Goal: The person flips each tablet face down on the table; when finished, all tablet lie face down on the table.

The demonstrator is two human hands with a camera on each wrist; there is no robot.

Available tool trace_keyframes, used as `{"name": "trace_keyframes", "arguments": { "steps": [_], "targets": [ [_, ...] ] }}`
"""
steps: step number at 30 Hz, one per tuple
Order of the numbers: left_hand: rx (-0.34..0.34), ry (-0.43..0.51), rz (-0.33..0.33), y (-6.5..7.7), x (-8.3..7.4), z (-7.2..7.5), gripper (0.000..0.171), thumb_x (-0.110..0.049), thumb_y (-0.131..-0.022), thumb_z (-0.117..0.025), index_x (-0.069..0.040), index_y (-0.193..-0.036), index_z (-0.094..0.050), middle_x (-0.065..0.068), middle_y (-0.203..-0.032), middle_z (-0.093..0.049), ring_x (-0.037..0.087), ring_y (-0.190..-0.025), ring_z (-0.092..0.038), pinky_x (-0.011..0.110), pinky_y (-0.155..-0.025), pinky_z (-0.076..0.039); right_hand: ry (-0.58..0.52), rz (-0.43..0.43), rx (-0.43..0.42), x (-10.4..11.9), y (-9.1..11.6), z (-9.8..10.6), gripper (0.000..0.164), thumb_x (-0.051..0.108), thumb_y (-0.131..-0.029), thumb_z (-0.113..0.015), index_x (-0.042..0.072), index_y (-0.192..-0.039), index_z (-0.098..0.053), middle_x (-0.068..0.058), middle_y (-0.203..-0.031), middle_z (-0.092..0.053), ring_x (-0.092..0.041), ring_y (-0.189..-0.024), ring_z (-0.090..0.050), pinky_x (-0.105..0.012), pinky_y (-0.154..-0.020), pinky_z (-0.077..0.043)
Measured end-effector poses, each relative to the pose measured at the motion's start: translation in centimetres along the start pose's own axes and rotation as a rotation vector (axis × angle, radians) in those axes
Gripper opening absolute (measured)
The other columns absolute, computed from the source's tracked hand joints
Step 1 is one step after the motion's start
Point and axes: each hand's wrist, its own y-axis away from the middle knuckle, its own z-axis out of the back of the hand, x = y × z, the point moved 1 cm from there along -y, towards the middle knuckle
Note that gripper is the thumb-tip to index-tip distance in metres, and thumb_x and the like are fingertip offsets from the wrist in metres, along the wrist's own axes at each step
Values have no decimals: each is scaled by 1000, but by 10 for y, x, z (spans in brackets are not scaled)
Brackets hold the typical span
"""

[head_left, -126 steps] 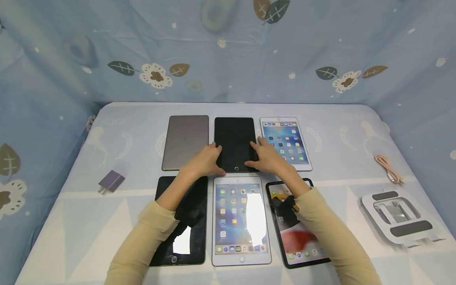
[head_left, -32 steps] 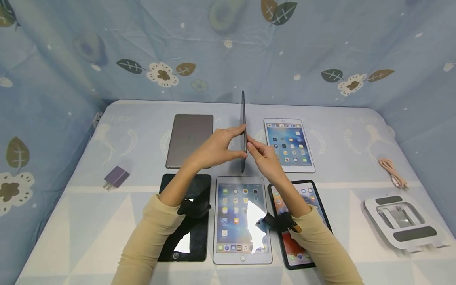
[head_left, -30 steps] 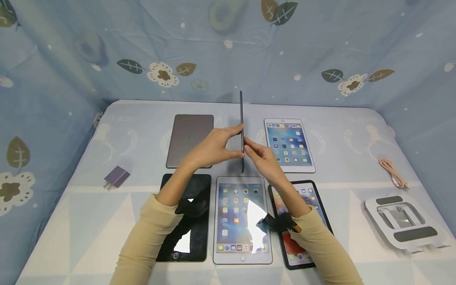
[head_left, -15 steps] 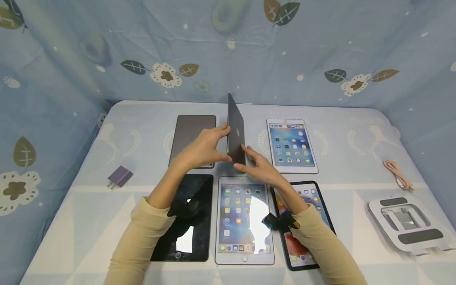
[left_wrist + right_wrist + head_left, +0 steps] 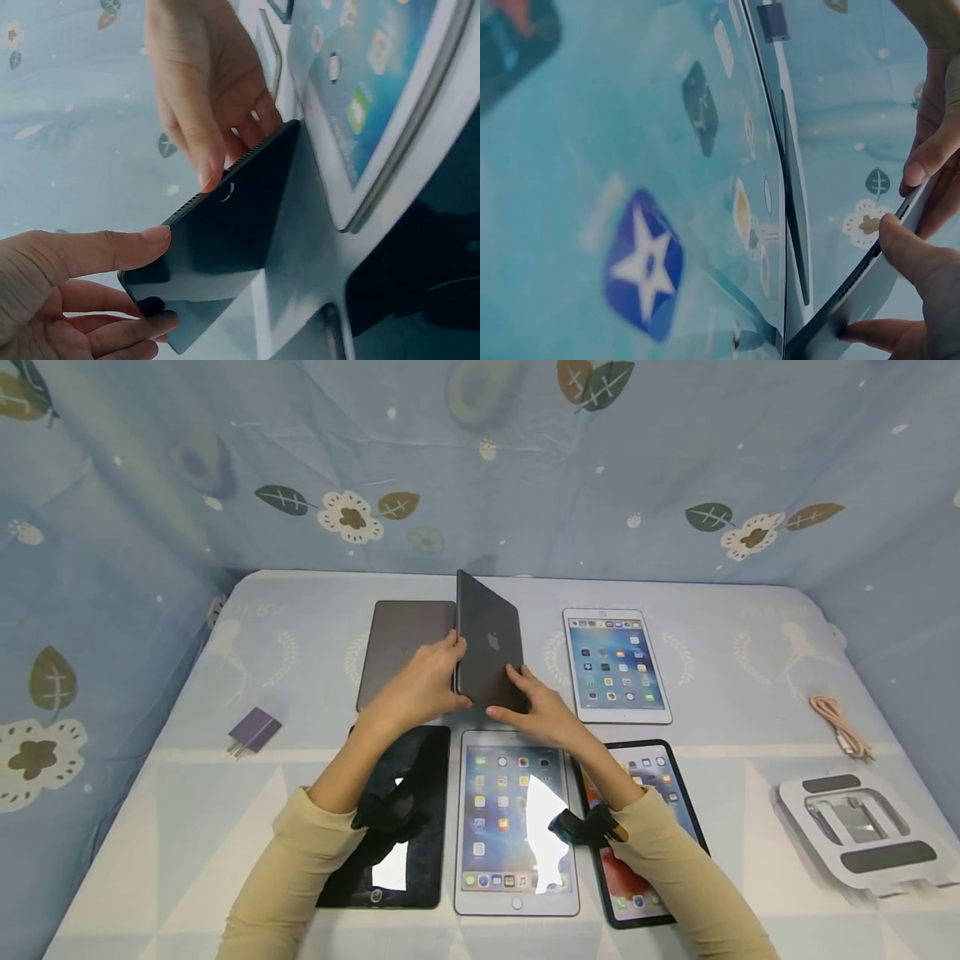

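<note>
In the head view, a dark grey tablet (image 5: 491,647) is tilted up off the table, its apple-logo back turned up and to the right. My left hand (image 5: 416,685) grips its left edge; in the left wrist view the thumb lies on the rim and the fingers on the far side. The right hand (image 5: 543,710) pinches the lower right corner area, its thumb (image 5: 904,244) on the bottom edge in the right wrist view. A black screen side (image 5: 232,225) with a home button faces the left wrist camera. Left of it lies a grey-backed tablet (image 5: 408,635), partly covered by my left hand.
A white tablet with lit screen (image 5: 618,664) lies at back right. Nearer stand a black tablet (image 5: 420,860), a white tablet (image 5: 516,904) and a black-rimmed tablet (image 5: 678,802), under the forearms. A purple charger (image 5: 255,729), a coiled cable (image 5: 836,722) and a grey stand (image 5: 862,827) flank them.
The tablet lay flat, screen up, between both hands; then it was raised on edge. Now it has tipped over leftward, so its back shows, and both hands moved left with it.
</note>
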Motion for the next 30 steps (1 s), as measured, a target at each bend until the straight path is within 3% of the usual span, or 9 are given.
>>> {"name": "trace_keyframes", "arguments": {
  "steps": [4,20,30],
  "targets": [
    [12,15,15,-3,2,-7,86,-14,-77,-80,12,-144,-32,31,-152,-24,44,-138,-34,48,-109,-38,68,-31,-14,0,1,2,87,43,-90,-63,4,-153,-18,-28,-158,-5,-47,-144,-15,-60,-114,-24],
    [38,46,43,-16,9,-35,84,-11,-76,-81,14,-142,-34,33,-151,-26,47,-137,-33,48,-110,-36,187,-44,-49,-7,8,10,76,33,-92,-62,-3,-149,-26,-34,-155,-7,-51,-141,-18,-61,-112,-27],
    [68,51,55,-26,13,-51,79,-7,-75,-80,15,-138,-38,36,-147,-31,47,-132,-42,43,-105,-44,253,-39,-84,-13,7,11,71,27,-91,-62,-10,-144,-33,-37,-153,-12,-52,-140,-20,-61,-111,-28]
  ]
}}
